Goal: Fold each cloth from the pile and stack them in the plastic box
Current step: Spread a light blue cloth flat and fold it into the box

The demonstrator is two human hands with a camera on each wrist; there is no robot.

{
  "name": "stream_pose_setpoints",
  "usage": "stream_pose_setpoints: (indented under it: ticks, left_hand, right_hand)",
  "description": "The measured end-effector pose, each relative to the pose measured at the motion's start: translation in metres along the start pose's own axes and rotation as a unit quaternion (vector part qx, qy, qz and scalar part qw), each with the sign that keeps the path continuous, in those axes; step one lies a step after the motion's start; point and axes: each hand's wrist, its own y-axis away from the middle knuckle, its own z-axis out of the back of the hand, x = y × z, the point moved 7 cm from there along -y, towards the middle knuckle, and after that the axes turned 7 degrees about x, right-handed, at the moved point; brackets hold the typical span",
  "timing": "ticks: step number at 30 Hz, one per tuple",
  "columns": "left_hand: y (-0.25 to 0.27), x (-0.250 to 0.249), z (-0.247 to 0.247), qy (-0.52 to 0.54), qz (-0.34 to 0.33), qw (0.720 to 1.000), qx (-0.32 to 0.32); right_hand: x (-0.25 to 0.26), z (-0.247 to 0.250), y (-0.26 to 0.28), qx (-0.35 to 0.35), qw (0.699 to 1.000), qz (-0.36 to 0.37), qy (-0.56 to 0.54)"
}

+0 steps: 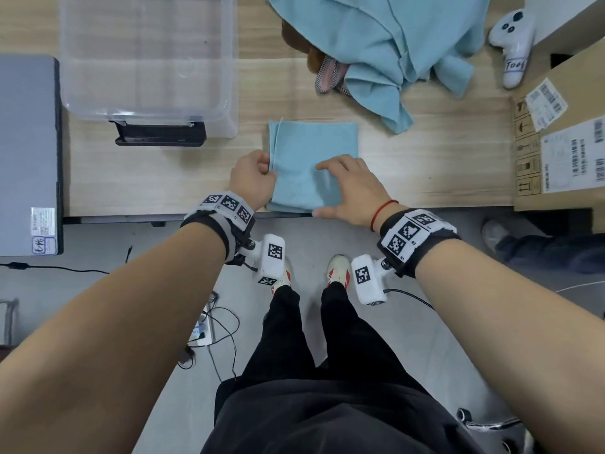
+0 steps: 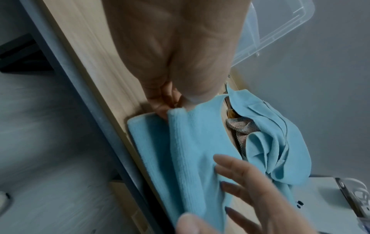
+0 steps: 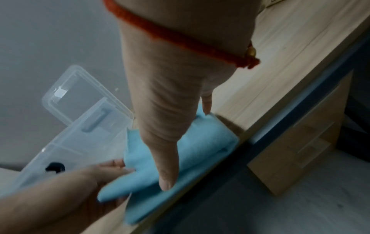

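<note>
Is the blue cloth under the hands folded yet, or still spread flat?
Folded. The blue cloth lies as a compact rectangle with stacked layer edges along its left side, where the left hand pinches them; the right hand presses it flat.

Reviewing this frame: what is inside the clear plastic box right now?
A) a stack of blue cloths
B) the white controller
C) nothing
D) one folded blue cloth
C: in the head view the wood grain shows through the clear plastic box, and the folded blue cloth still lies on the table under both hands.

We note a light wood-grain surface (image 1: 442, 165) over a grey floor (image 1: 183, 388), with trailing cables (image 1: 226, 326).
</note>
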Motion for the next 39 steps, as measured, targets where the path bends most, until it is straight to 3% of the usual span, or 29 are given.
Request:
stream_pose_setpoints:
  ticks: [3,8,11,16,22,26,28,30,33,39]
  left_hand:
    - [0.001,0.002,-0.005,0.057,0.023,0.998,0.01]
    - [0.006,0.0,-0.006,-0.044,-0.005,0.999,0.015]
    - [0.005,0.006,-0.005,-0.04,0.004,0.999,-0.003]
    - [0.002,0.007,-0.007,-0.03,0.013,0.999,-0.026]
    - [0.005,0.004,-0.004,-0.03,0.003,0.998,-0.047]
    - [0.017,-0.01,0.01,-0.08,-0.066,0.99,-0.095]
    - [0.026,-0.026,0.006,-0.118,-0.157,0.978,-0.068]
    - [0.033,-0.034,-0.011,-0.18,-0.223,0.958,0.019]
    - [0.037,-0.02,-0.036,-0.286,-0.21,0.925,0.137]
    - [0.043,-0.021,-0.035,-0.393,-0.198,0.884,0.156]
  right_hand:
    - [-0.002,-0.01,0.006,-0.023,0.996,0.005,0.08]
    - [0.001,-0.018,0.011,-0.075,0.992,0.015,0.099]
    - [-0.003,-0.02,0.014,-0.079,0.99,0.035,0.115]
    - [-0.016,-0.028,0.024,-0.042,0.992,0.029,0.118]
    - [-0.03,-0.041,0.03,0.048,0.988,0.012,0.149]
    - [-0.038,-0.044,0.031,0.058,0.982,0.012,0.18]
    - [-0.038,-0.045,0.033,0.047,0.981,0.009,0.187]
    - [-0.036,-0.044,0.035,0.023,0.983,0.007,0.181]
    - [-0.033,-0.034,0.033,-0.039,0.987,0.005,0.156]
    - [-0.03,-0.016,0.034,-0.098,0.992,0.024,0.073]
